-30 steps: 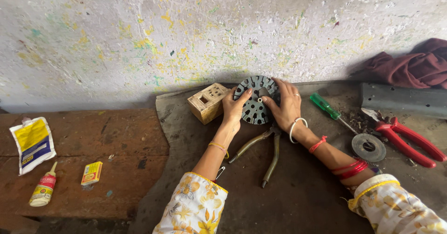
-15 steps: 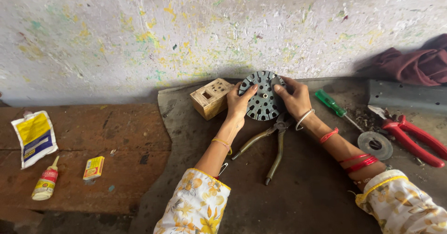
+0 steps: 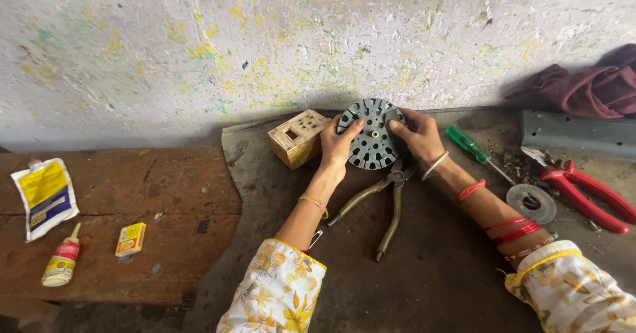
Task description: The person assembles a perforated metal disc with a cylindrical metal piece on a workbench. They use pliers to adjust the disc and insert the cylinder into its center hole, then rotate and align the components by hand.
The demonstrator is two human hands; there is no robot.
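Nearest the camera, two forearms in white sleeves printed with yellow flowers reach forward over the dark counter, the right one ringed with red bangles and a silver one at the wrist. Between the arms a pair of pliers lies flat on the counter, handles spread toward the person, its head just below the hands. Farther on, the left hand and right hand are clamped on opposite edges of a round, dark grey slotted metal disc, holding it upright on its rim near the back of the counter, its face turned to the person. Just left of the left hand sits a small wooden box with holes. To the right lie a green-handled screwdriver, a flat metal ring and red-handled cutters. At the far left, on brown wood, rest a pouch, a glue bottle and a small yellow packet. Behind everything stands a paint-flecked wall, with maroon cloth at the right.
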